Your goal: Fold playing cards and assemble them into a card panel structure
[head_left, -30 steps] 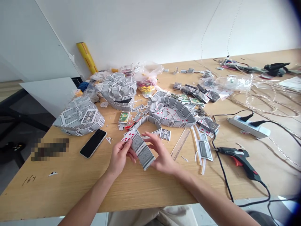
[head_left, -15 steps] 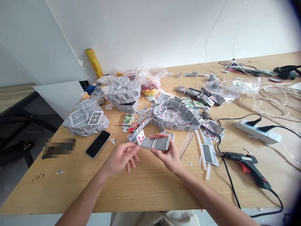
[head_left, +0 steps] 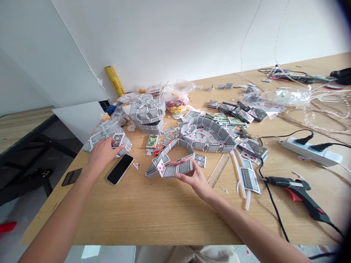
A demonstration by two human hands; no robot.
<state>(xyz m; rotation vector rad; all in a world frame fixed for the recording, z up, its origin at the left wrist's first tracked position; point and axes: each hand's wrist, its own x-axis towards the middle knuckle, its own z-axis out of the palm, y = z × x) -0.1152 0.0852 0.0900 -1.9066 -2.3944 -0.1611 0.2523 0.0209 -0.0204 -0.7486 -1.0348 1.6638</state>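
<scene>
My right hand [head_left: 195,179] pinches a folded strip of playing cards [head_left: 178,168] between thumb and fingers. Patterned grey backs show on most of the strip; its left end stands up with a red diamond face. Just behind the strip, a curved band of joined cards [head_left: 175,145] stands on the table. My left hand [head_left: 102,155] reaches over a card-covered box [head_left: 124,144] on the left, thumb and fingers apart around a loose playing card [head_left: 117,140] on its top. Part of that box is hidden under the hand.
A larger card-covered box [head_left: 145,111] and a low card-walled tray [head_left: 208,146] stand behind. A phone [head_left: 120,169] lies near my left forearm. At right are a clear ruler [head_left: 218,170], a glue gun [head_left: 298,191] with its cord, and a power strip [head_left: 312,151].
My left hand has left the card strip and moved left to the box with the loose card. My right hand still holds the strip. The view has shifted slightly.
</scene>
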